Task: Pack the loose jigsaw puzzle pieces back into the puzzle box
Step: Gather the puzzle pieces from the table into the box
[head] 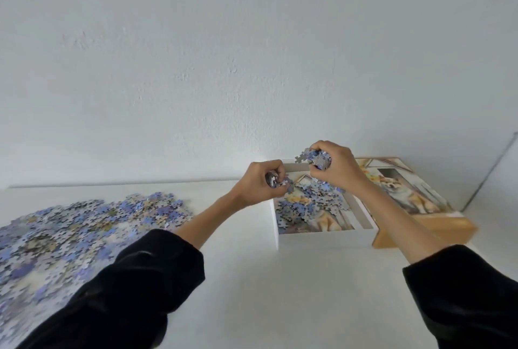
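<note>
Here both hands (pixel 259 180) (pixel 333 165) clutch puzzle pieces (pixel 318 158).

**Table layout, puzzle box as centre**

Puzzle box (pixel 322 239) on table (pixel 280 292), heap (pixel 311 203) inside it. Loose pile (pixel 84 236) at 9 o'clock, well apart. Lid (pixel 420 197) at 3 o'clock, just beside. Wall (pixel 252 54) at 12. Left hand (pixel 260 183) and right hand (pixel 333 163) above the box, each gripping pieces (pixel 316 159).

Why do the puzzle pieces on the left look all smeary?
In the head view, the loose pile smears toward the lower-left edge, probably camera motion plus wide-angle stretch; the lid corner blurs too; the left hand and right hand, gripping pieces, look sharper; the light is soft, without glare.
</note>
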`<state>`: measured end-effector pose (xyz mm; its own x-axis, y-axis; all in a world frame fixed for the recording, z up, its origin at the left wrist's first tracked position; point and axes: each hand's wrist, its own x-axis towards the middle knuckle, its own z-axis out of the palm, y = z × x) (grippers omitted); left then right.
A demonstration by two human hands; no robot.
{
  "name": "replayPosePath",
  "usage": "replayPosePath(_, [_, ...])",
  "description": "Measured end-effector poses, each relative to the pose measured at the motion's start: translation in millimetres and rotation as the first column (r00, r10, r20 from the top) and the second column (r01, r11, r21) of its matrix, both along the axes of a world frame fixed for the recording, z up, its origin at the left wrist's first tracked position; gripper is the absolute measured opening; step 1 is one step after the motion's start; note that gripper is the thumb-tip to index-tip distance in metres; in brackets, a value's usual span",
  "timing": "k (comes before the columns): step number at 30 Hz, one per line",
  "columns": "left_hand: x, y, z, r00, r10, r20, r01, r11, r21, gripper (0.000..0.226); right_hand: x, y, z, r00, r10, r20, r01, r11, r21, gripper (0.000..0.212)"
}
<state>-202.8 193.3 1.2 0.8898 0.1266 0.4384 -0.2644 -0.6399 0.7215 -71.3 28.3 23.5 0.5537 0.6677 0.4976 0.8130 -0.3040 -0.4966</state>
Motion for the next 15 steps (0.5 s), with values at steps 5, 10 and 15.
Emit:
replayPosePath(5, [32, -24, -14, 0.999, -0.034, -0.037, 0.034, 0.999, -0.015, 0.034, 30, -19, -22, 0.998, 0.020, -0.058, -0.022, 0.999, -0.040, 0.035])
replayPosePath(10, [51, -34, -30, 0.998, -0.019, -0.057, 0.018, 1.000, -0.021, 0.034, 46, -21, -45, 0.997, 0.028, -0.078, -0.033, 0.997, -0.069, 0.036])
replayPosePath(15, [60, -30, -46, 0.997, 0.015, -0.080, -0.015, 1.000, -0.006, 0.031, 52, -13, -56, 0.996, 0.038, -0.086, -0.044, 0.997, -0.063, 0.035])
